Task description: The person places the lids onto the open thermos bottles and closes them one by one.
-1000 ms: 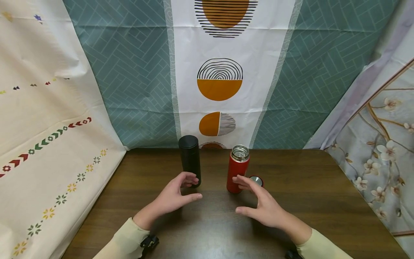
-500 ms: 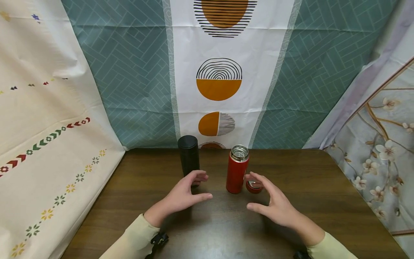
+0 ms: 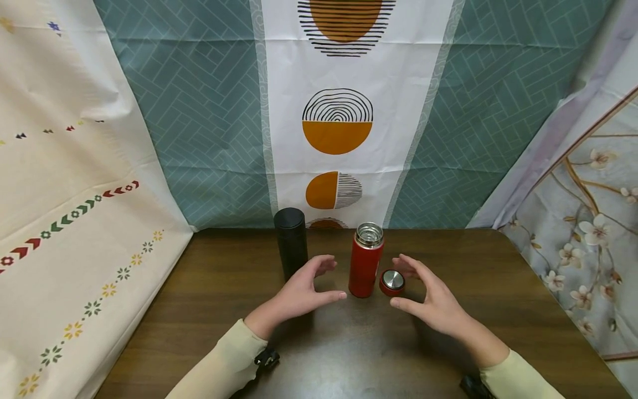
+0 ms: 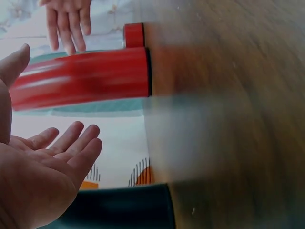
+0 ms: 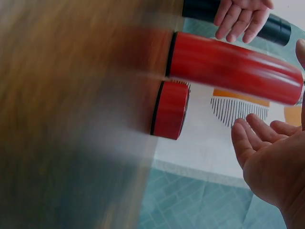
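Head view: an uncapped red cylindrical bottle [image 3: 364, 270] stands on the brown wooden tabletop [image 3: 219, 266], a round red silver-topped lid [image 3: 392, 283] just right of it. Left hand [image 3: 303, 293] and right hand [image 3: 433, 299] flank both, each grip wide, empty; an inward sweep could topple the bottle.

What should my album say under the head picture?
Left hand and right hand hover near an open red bottle, red lid and black bottle.

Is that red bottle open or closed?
Open. The red bottle has its metal mouth uncovered, and a red lid sits beside it on the table. Whether anything is inside, I cannot tell.
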### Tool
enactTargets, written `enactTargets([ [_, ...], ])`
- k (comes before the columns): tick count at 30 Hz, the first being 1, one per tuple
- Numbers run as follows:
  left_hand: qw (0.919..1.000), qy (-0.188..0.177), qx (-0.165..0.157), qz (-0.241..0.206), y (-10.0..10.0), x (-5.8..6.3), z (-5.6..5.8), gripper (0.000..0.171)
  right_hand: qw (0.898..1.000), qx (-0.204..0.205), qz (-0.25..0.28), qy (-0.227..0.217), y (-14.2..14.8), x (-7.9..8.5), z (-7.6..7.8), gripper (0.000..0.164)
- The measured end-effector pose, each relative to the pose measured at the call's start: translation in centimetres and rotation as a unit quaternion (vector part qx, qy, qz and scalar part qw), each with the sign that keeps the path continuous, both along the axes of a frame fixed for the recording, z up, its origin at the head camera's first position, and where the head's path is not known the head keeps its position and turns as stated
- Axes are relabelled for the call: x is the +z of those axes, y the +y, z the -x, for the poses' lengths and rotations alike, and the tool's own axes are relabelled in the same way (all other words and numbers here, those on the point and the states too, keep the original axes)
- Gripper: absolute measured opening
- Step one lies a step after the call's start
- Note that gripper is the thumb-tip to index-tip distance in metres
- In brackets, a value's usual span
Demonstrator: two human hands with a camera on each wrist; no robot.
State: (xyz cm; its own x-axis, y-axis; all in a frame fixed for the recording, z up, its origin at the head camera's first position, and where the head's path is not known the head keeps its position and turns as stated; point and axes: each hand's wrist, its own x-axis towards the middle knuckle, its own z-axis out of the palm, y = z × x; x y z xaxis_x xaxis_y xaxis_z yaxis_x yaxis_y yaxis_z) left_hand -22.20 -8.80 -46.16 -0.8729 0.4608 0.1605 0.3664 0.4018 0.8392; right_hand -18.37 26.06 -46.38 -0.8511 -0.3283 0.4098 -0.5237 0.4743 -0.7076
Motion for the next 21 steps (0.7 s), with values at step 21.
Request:
enactTargets([
  [21, 0.9992, -0.034, -0.006, -0.022, 4.8, -0.4, 2.9, 0.096, 0.994, -0.022, -0.101, -0.036, 1.5, -1.0, 3.4, 0.094],
])
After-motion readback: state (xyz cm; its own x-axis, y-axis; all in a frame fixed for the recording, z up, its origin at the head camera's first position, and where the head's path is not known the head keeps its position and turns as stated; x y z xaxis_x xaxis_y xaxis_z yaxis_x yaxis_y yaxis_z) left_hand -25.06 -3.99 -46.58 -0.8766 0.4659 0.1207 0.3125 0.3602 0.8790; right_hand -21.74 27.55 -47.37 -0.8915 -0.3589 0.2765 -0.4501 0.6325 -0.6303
